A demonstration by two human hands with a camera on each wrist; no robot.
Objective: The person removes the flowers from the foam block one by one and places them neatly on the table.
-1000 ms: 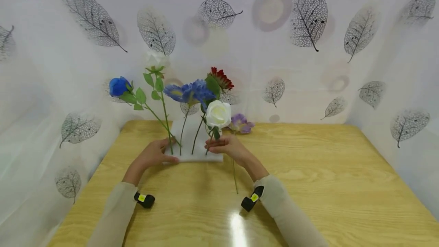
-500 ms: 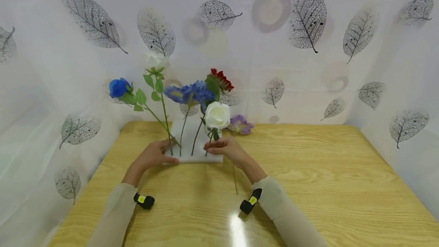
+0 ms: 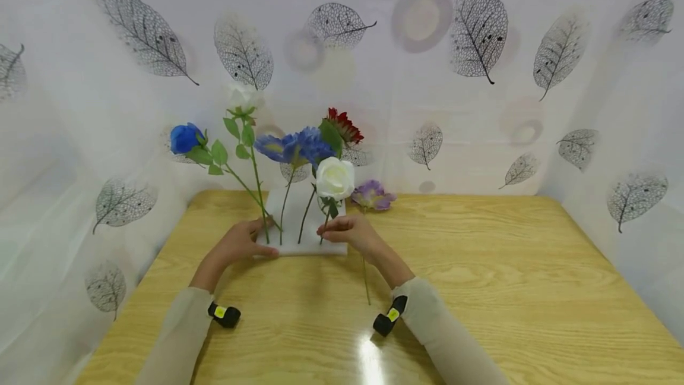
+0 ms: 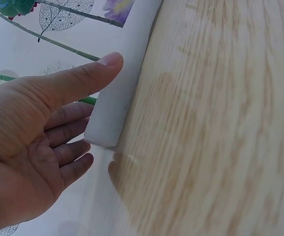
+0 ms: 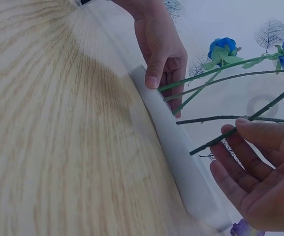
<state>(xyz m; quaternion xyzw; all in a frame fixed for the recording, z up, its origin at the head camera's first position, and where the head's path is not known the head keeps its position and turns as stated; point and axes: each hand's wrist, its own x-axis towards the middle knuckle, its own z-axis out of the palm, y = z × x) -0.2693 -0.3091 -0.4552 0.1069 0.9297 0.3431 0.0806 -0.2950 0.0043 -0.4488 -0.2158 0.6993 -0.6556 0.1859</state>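
In the head view a white foam block (image 3: pixel 307 250) lies on the table with several artificial flowers standing in it. My left hand (image 3: pixel 240 242) holds the block's left end, thumb along the front and fingers behind, as the left wrist view shows. With thumb and fingers my right hand (image 3: pixel 355 235) pinches the stem (image 5: pixel 215 141) of a white rose (image 3: pixel 335 178), whose lower end meets the block near its right side. Left of it stand a blue rose (image 3: pixel 185 138), a taller white rose (image 3: pixel 244 97), a blue ruffled flower (image 3: pixel 296 147) and a red flower (image 3: pixel 345 126).
A purple flower (image 3: pixel 374 195) lies on the wooden table (image 3: pixel 497 290) right of the block, its stem passing beneath the right hand. Behind the table hangs a pale curtain (image 3: pixel 369 76) printed with leaves. Each wrist carries a small black camera (image 3: pixel 230 316).
The white rose's head has swung slightly left, and my right hand has edged left with its stem. My left hand keeps its place on the foam block.
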